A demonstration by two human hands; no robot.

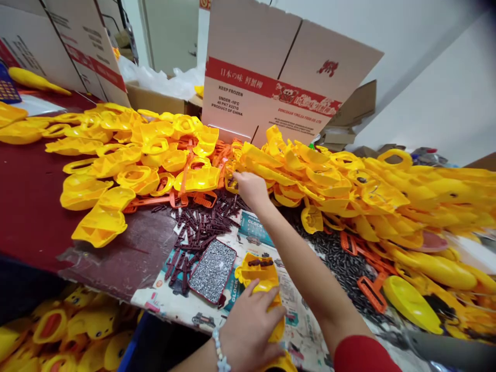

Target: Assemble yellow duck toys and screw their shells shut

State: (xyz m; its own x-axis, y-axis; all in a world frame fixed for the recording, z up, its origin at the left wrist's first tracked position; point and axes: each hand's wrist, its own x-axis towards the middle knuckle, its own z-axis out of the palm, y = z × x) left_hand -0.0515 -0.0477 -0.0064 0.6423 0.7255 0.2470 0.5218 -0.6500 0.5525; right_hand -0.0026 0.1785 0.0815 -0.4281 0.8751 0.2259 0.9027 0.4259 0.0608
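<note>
Yellow moulded plastic duck shell (260, 276) gripped in left hand (250, 325) near the front edge of the red-topped table (31, 206); right hand (251, 187) narrow, apparently pinching a yellow plastic ring (231, 182).

Right hand (251, 188) outstretched, left hand (251, 328) curled low

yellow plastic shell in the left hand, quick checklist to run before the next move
1. Left hand grip on the yellow plastic shell: ok, fingers wrapped around it.
2. Dark maroon plastic pieces in the shell's top: ok, lying inside it.
3. Right hand at the pile of yellow plastic parts: ok, touching its edge.
4. Red-edged tray of silver screws: ok, lying just beside the shell.
5. Underside of the shell: cannot tell, the left hand hides it.
</note>
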